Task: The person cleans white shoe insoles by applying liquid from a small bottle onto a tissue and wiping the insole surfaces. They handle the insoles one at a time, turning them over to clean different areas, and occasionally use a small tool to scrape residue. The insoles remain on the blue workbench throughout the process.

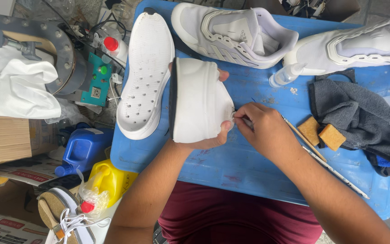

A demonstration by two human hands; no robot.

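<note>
The left hand [204, 142] gripped a white sole [199, 101] over a blue table [249, 167]. The right hand [265, 129] pinched a small tool at its edge. How far the edge work had got was unclear; another sole [145, 68] lay alongside.

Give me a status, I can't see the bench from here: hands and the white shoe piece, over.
Left hand grips white sole piece. Right hand pinches its edge, thin tool in the grip. Loose sole alongside, apart, on blue board.

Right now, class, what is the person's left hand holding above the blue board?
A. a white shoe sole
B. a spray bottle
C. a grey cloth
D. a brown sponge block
A: the left hand grips a white shoe sole, while the right hand works at its edge over the blue board.
</note>
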